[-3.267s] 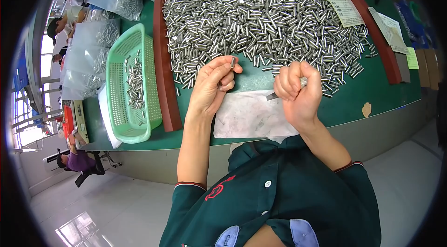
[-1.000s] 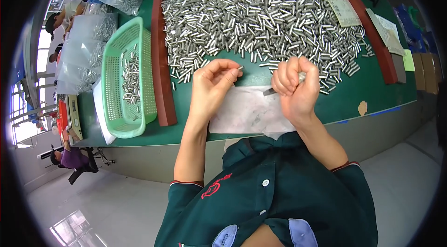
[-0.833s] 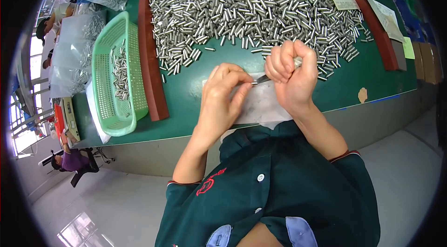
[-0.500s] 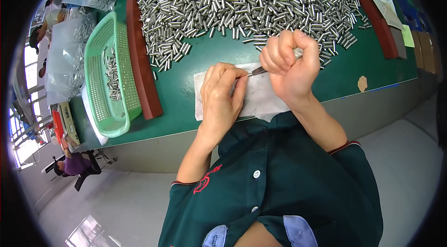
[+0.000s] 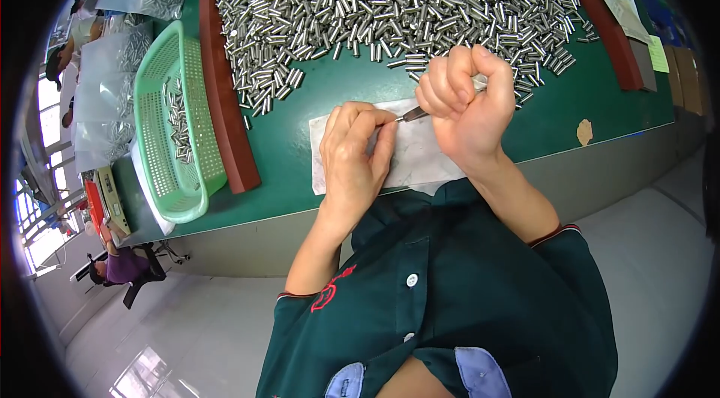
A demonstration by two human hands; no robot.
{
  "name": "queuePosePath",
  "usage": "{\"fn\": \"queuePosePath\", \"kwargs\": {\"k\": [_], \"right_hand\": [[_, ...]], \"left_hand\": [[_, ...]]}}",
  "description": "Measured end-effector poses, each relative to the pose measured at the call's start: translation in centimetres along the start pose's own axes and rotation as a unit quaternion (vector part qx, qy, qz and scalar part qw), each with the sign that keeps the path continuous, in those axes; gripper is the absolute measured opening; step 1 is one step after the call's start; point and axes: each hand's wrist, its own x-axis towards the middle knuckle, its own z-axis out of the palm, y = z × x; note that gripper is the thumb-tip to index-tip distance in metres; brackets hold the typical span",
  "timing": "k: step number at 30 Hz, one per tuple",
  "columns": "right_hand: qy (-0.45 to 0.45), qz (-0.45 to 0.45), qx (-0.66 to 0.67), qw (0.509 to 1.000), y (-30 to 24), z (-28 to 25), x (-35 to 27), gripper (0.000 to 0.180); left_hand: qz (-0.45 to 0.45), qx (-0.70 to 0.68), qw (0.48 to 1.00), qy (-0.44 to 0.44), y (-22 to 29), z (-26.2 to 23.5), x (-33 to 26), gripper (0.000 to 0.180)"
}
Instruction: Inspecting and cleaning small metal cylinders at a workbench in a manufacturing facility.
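My left hand [image 5: 351, 144] is closed in a pinch above a pale, stained cloth [image 5: 427, 150]. Whatever its thumb and forefinger hold is hidden by the fingers. My right hand [image 5: 471, 102] makes a fist around a slim, dark-bodied hand tool [image 5: 414, 114] with a thin metal tip; most of its handle is inside the fist. That tip points left and meets the left fingertips. Beyond both hands spreads a large heap of short, shiny metal pins [image 5: 360, 4], its near edge close behind my right knuckles.
Dark red rails [image 5: 229, 128] border the green table [image 5: 285, 173] on both sides. Left of them stands a green plastic basket [image 5: 201, 203] with some pins inside. Bags of pins [image 5: 105, 90] lie further left. Papers [image 5: 619, 8] rest at the right rail. A person [image 5: 124, 267] sits at far left.
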Motion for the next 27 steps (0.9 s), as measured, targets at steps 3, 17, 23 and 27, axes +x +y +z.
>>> {"fn": "queuePosePath", "kwargs": {"k": [3, 17, 23, 27], "right_hand": [[0.003, 0.0, 0.003, 1.0, 0.0, 0.0, 0.0, 0.037], [-0.017, -0.012, -0.095, 0.995, 0.6, 0.3, -0.1, 0.039], [-0.055, -0.09, -0.22, 0.97, 1.7, 1.1, -0.7, 0.038], [-0.053, -0.099, -0.255, 0.96, 1.5, 1.2, -0.4, 0.038]], "left_hand": [[0.003, -0.002, 1.0, 0.003, -0.1, 0.1, -0.1, 0.011], [0.002, -0.006, 1.0, 0.018, 0.0, 0.3, -0.2, 0.011], [0.007, -0.016, 1.0, 0.02, 0.1, 0.3, 0.1, 0.011], [0.017, -0.005, 1.0, 0.01, 0.1, -0.1, 0.2, 0.011]]}}
